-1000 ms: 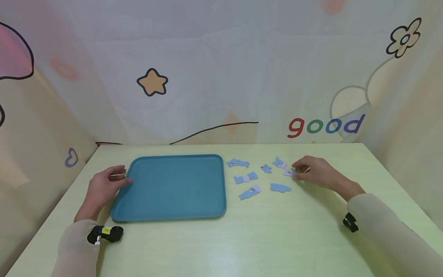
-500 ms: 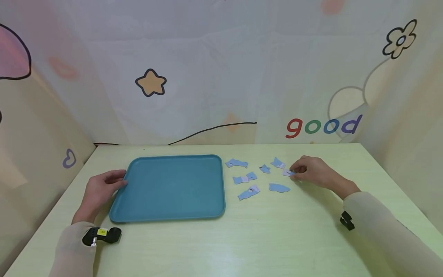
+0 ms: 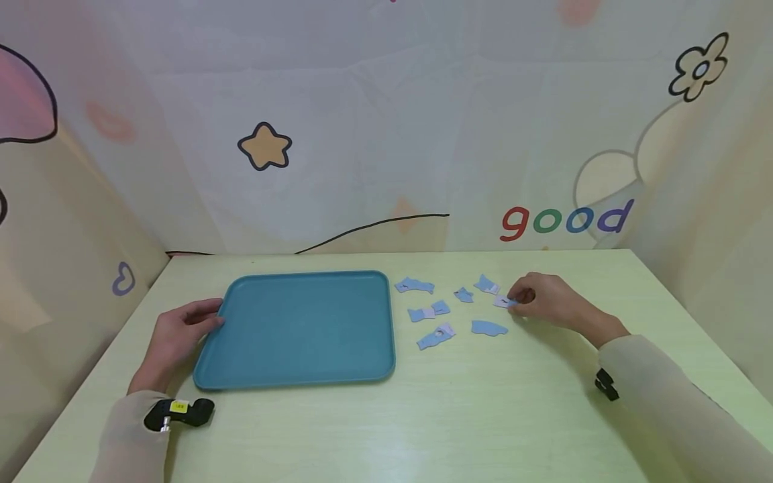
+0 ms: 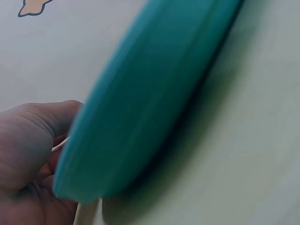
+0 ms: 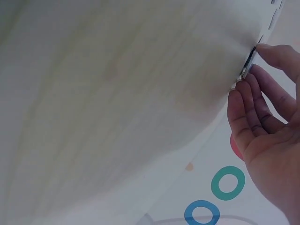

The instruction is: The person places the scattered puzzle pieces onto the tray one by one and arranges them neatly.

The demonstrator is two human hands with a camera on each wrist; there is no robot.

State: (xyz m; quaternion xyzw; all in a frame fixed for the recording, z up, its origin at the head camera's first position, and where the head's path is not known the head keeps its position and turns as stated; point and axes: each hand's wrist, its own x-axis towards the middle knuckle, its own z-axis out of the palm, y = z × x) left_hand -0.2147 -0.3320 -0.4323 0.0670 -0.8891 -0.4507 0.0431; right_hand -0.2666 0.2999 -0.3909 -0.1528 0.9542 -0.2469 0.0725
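A teal rectangular tray (image 3: 302, 329) lies on the left part of the table. My left hand (image 3: 178, 339) holds its left rim; in the left wrist view the thumb (image 4: 61, 115) lies against the tray edge, with the other fingers partly hidden. My right hand (image 3: 546, 298) pinches a blue and pale-lilac jigsaw piece (image 3: 503, 302) between thumb and fingertips, at table level. The right wrist view has that piece edge-on (image 5: 248, 63) between the thumb and fingers. Left of this hand lie several flat blue jigsaw pieces, among them a plain blue one (image 3: 489, 328) and a small one (image 3: 464, 294).
More jigsaw pieces lie close to the tray's right rim, such as a long one (image 3: 415, 285) and one with a lilac end (image 3: 436, 336). A printed curtain (image 3: 374, 147) stands behind the pale wooden table (image 3: 459, 416) and along both sides.
The left hand has brought its fingers closer together at the tray's left rim. The right hand stays at the same jigsaw piece, nearly unmoved. The tray and other pieces lie as before.
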